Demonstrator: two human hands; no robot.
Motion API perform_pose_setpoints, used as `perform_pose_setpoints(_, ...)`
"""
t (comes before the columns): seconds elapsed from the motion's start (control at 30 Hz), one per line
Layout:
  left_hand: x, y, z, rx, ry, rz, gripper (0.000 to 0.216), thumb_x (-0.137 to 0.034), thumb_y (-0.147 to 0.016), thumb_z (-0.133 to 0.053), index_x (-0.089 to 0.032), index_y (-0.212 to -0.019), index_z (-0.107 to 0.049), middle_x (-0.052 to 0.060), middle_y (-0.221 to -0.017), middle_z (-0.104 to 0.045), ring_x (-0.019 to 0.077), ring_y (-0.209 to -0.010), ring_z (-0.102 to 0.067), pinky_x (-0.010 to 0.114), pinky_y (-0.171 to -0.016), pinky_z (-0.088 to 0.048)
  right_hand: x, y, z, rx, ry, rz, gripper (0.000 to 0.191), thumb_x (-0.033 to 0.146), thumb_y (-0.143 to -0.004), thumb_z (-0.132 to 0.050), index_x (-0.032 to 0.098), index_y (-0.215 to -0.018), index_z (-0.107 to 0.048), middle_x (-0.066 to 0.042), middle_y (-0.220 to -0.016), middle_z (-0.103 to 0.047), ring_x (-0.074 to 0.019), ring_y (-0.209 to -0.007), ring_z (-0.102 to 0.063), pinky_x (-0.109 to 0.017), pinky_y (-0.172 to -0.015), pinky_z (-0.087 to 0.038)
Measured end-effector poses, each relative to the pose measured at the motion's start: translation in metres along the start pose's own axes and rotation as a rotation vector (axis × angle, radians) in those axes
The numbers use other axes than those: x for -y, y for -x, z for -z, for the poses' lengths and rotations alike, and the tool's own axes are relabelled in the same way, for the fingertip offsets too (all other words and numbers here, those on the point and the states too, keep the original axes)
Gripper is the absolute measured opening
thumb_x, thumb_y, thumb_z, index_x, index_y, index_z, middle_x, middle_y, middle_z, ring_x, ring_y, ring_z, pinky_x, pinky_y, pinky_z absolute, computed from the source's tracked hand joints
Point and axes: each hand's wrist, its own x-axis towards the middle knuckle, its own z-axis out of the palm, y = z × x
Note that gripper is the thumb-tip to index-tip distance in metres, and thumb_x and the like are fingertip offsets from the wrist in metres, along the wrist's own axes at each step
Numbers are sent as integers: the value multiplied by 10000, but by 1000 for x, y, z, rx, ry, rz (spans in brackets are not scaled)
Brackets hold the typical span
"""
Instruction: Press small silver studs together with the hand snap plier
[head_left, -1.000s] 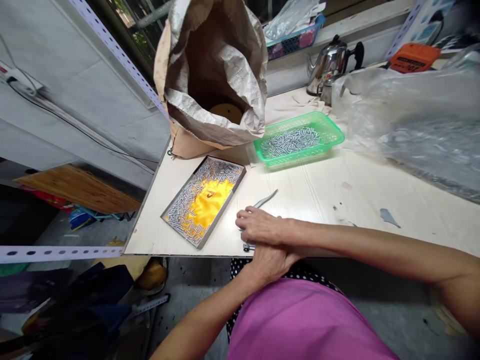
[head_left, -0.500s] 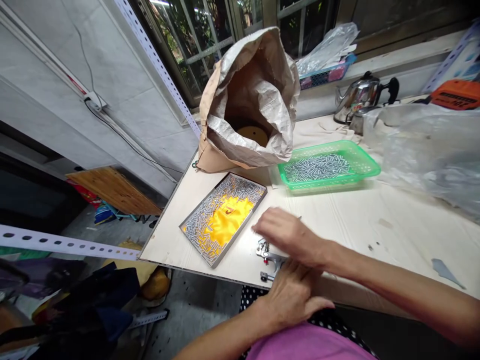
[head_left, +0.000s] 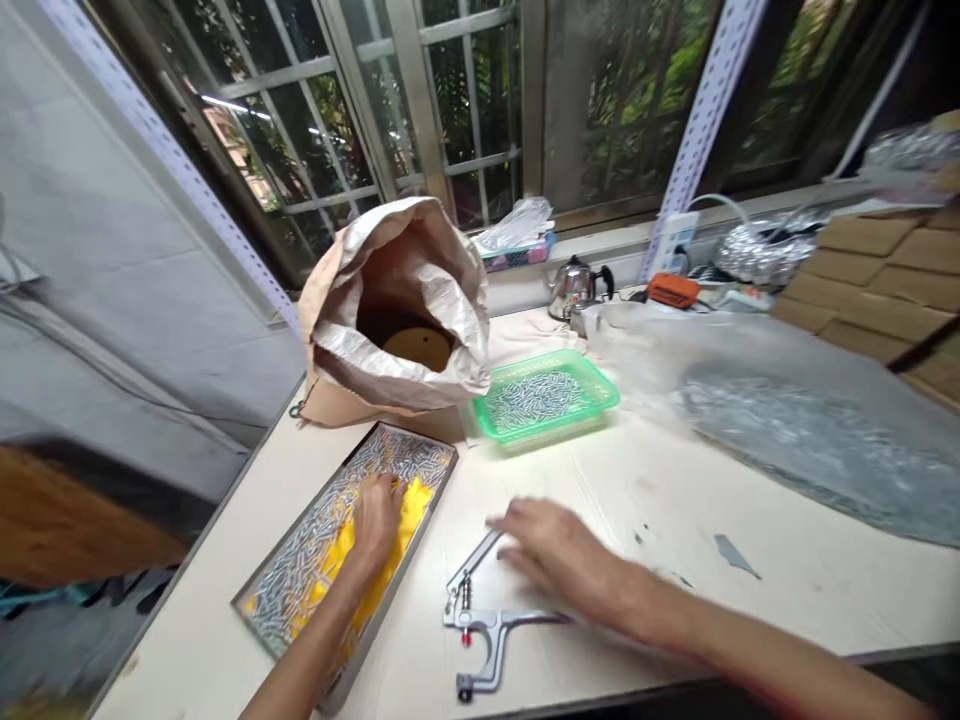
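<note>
My left hand [head_left: 377, 518] rests in the flat metal tray [head_left: 442, 470], fingers down on the yellow cloth [head_left: 339, 560] among several small silver metal pieces; whether it grips any is hidden. My right hand [head_left: 551, 553] hovers over the white table [head_left: 787, 580], fingers stretched out and blurred, just above the handles of a silver plier-like press tool [head_left: 484, 625] with a red dot.
A big open paper sack [head_left: 390, 310] stands behind the tray. A green basket [head_left: 604, 397] of silver pieces sits to its right, then a clear plastic bag [head_left: 810, 430] of more pieces. A kettle [head_left: 574, 285], an orange device [head_left: 673, 289] and cardboard boxes [head_left: 885, 270] line the window sill.
The view tilted up and the window came into sight. My left hand rose from my lap into the tray. My right hand drifted right and the press tool now lies uncovered.
</note>
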Motion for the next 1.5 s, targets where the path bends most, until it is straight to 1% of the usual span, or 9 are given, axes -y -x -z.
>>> perform_pose_setpoints(0.17,5,-10,-6,85,26,-2,242,-310,-884,-522,-149,-776,-665,90,-829,-680,224,-826,-624,274,-713,-398,19,48,-35,205,-129,-47,231,248,-894,-593,208,-1121,-612,-77,-1091,-586,-224,-1043,-517,-343,-920,-393)
perform_pose_setpoints(0.3,9,-17,1,154,80,50,238,-315,-842,-540,-163,-671,-606,53,-696,-664,195,-675,-608,255,-621,-366,17,58,-37,246,-117,-85,232,185,-898,-554,205,-1126,-593,-79,-1126,-568,-235,-1094,-475,-367,-972,-350)
perform_pose_setpoints(0.43,7,-8,19,107,140,16,211,-300,-807,-513,-184,-669,-624,48,-723,-696,208,-705,-625,264,-659,-403,13,58,-41,236,-85,-86,192,107,-926,-446,197,-1011,-592,-66,-1093,-572,-205,-1021,-491,-362,-946,-351)
perform_pose_setpoints(0.53,-8,21,38,103,271,0,259,-397,-794,-526,-208,-707,-681,50,-803,-731,232,-753,-649,293,-702,-441,7,57,-51,209,-44,-77,176,103,-934,-435,195,-938,-586,-57,-1054,-580,-199,-960,-504,-350,-874,-375)
perform_pose_setpoints(0.67,-43,84,63,270,500,100,321,-515,-734,-603,-217,-721,-722,42,-779,-742,230,-720,-656,294,-684,-474,0,56,-68,161,35,-57,127,159,-944,-485,192,-924,-606,-56,-1013,-598,-208,-932,-513,-344,-785,-371)
perform_pose_setpoints(0.77,-66,125,71,394,627,170,352,-517,-725,-612,-190,-760,-738,29,-661,-695,173,-564,-584,262,-579,-451,-2,57,-77,158,89,-49,122,161,-944,-504,182,-939,-624,-60,-990,-602,-213,-915,-515,-343,-749,-350)
perform_pose_setpoints(1.0,-72,164,50,478,785,339,413,-533,-709,-651,-132,-763,-733,1,-562,-603,109,-508,-469,210,-493,-348,-1,63,-81,74,155,6,148,111,-940,-486,172,-945,-621,-65,-952,-595,-205,-860,-485,-331,-709,-303)
perform_pose_setpoints(1.2,-67,164,37,459,676,289,449,-550,-718,-640,-114,-767,-740,20,-599,-643,114,-540,-488,209,-502,-335,0,66,-84,31,168,19,161,107,-940,-475,175,-941,-622,-72,-940,-592,-206,-854,-471,-326,-704,-297)
perform_pose_setpoints(1.5,-60,160,32,575,522,263,403,-531,-722,-625,-140,-655,-696,3,-532,-601,111,-508,-467,209,-482,-292,-3,69,-90,-21,158,26,210,60,-905,-455,181,-965,-616,-73,-944,-581,-211,-840,-458,-339,-713,-301)
